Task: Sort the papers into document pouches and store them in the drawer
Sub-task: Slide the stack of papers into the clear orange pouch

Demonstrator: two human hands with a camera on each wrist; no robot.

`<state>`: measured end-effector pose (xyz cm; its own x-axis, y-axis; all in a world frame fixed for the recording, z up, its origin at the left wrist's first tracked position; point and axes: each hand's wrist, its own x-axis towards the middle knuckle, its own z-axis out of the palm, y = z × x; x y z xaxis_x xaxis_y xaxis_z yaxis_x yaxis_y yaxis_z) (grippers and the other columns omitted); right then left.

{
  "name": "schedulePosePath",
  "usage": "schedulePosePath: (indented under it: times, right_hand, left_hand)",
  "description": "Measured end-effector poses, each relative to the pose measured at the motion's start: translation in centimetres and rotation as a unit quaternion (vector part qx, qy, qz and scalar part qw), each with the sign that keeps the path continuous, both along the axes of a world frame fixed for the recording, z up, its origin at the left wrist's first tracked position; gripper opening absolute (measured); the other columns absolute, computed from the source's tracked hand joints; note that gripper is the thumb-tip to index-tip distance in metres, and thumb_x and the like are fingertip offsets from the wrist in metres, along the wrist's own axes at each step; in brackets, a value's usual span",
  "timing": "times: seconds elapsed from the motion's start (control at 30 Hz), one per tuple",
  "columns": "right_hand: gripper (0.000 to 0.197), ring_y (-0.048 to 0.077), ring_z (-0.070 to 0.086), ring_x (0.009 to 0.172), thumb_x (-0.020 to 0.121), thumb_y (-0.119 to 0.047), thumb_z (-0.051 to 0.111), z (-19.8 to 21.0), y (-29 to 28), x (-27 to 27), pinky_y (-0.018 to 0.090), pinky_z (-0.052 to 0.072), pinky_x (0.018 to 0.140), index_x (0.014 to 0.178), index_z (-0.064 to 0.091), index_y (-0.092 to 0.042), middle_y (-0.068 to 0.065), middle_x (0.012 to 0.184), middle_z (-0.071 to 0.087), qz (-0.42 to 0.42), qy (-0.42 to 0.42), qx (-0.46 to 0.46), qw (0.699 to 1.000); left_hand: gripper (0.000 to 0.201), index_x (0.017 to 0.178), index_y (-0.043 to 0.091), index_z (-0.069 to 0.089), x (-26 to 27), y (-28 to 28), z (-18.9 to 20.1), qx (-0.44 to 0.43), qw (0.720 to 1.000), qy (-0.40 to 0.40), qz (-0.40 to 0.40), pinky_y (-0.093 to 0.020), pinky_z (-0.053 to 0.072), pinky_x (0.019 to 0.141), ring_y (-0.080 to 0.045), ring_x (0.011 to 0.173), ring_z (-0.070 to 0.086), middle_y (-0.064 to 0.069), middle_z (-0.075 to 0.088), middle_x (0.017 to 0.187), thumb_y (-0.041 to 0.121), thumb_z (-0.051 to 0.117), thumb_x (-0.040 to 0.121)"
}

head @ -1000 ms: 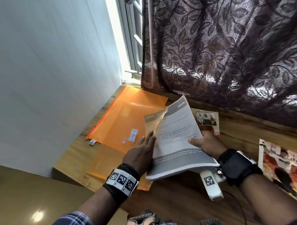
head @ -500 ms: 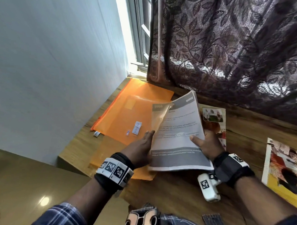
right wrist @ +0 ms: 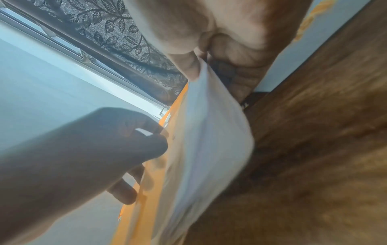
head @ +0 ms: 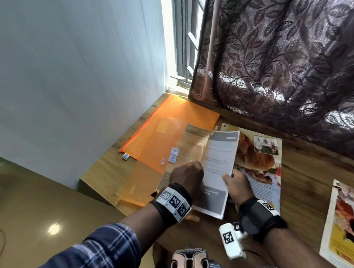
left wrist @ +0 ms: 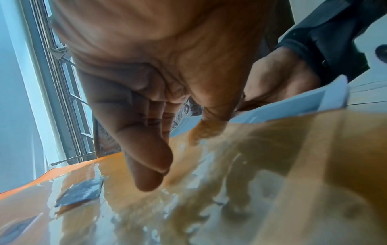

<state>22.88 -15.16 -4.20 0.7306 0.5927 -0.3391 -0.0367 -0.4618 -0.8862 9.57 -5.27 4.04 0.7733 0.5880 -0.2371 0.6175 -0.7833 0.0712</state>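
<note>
Here we are sliding a grey-and-white printed paper into a translucent orange document pouch lying on the wooden desk by the wall. Our right hand is pinching the paper's right edge between thumb and curled fingers. Our left hand is pressing down on the pouch, its fingers bent and seemingly gripping the flap, though the blur is leaving that unsure. A food magazine is lying under the paper, and another magazine is sitting well apart at our right.

A home: lace curtain, window, wooden desk.
</note>
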Motion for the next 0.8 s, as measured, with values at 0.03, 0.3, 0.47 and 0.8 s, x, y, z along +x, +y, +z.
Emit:
schedulePosePath:
  times: [0.03, 0.3, 0.47, 0.8]
  right_hand:
    - [0.014, 0.029, 0.067, 0.096, 0.092, -0.001, 0.057, 0.3, 0.0, 0.1, 0.043, 0.054, 0.088, 0.093, 0.068, -0.01, 0.01, 0.105, 0.072, 0.015, -0.006, -0.003, 1.0]
    - [0.018, 0.023, 0.071, 0.082, 0.091, 0.008, 0.061, 1.4, 1.0, -1.0, 0.027, 0.059, 0.074, 0.104, 0.07, -0.001, 0.013, 0.102, 0.074, 0.019, 0.087, 0.078, 0.993]
    - [0.016, 0.029, 0.074, 0.085, 0.09, -0.014, 0.072, 1.8, 3.0, -2.8, 0.042, 0.062, 0.073, 0.102, 0.073, -0.003, 0.012, 0.093, 0.078, 0.032, 0.131, 0.101, 0.986]
    - [0.019, 0.028, 0.071, 0.087, 0.089, -0.025, 0.073, 1.0, 4.5, -3.4, 0.046, 0.056, 0.086, 0.093, 0.075, -0.007, 0.013, 0.09, 0.078, 0.023, 0.137, 0.086, 0.987]
  left_hand:
    - [0.014, 0.106, 0.006, 0.057, 0.2, 0.1, -0.2, -0.001, 1.0, 0.003, 0.004, -0.036, 0.041, 0.061, -0.035, 0.087, 0.069, -0.013, 0.067, 0.1, 0.013, 0.051, 0.095]
    - [0.042, 0.135, -0.017, 0.037, 1.3, 0.4, -1.7, 0.002, 1.0, -0.014, 0.011, -0.045, 0.054, 0.074, -0.043, 0.09, 0.071, -0.027, 0.069, 0.108, 0.009, 0.034, 0.102]
    - [0.057, 0.147, -0.015, 0.021, 0.2, -0.1, -1.3, 0.032, 0.998, -0.043, -0.022, -0.038, 0.044, 0.063, -0.039, 0.089, 0.072, -0.019, 0.072, 0.107, 0.011, 0.039, 0.099]
    - [0.049, 0.139, -0.014, 0.04, -0.7, -0.7, -2.0, 0.031, 0.994, -0.067, -0.077, -0.035, 0.043, 0.047, -0.035, 0.062, 0.071, -0.017, 0.073, 0.085, 0.006, 0.035, 0.095]
